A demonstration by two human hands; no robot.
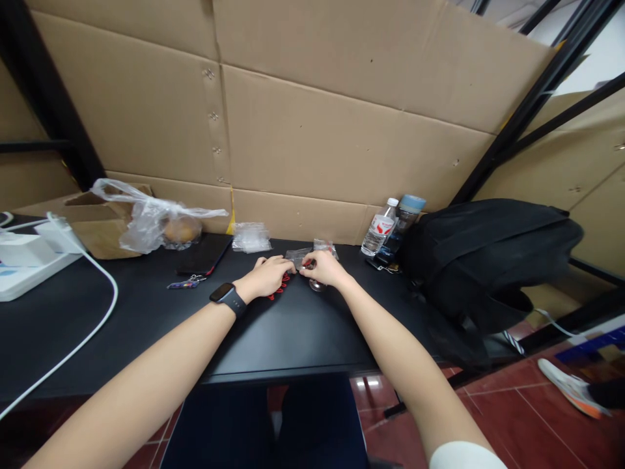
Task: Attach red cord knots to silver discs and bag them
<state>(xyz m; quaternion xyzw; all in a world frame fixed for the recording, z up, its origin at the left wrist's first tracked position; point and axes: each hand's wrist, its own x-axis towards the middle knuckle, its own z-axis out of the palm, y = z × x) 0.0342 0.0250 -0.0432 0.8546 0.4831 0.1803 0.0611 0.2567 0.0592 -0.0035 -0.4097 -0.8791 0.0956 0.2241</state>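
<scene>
My left hand [269, 276], with a dark watch on its wrist, lies palm down over some red looped cords [279, 288]. Its fingers are curled, and what is under the tips is hidden. Close beside it, my right hand [326, 267] is closed in a pinch, thumb against forefinger, on something small I cannot make out. A shiny round piece [317, 285] shows just below those fingers; whether it hangs from them or lies on the table is unclear. Behind both hands are a clear plastic bag [295, 256] and another small bag [323, 245].
On the black table [263, 345], a stack of clear bags [250, 237], a dark tablet-like slab [202, 254] and a keychain [186, 283] sit left. Further left are a knotted plastic bag [146, 218] and a power strip [34, 267]. A water bottle [379, 229] and black backpack [488, 260] stand right.
</scene>
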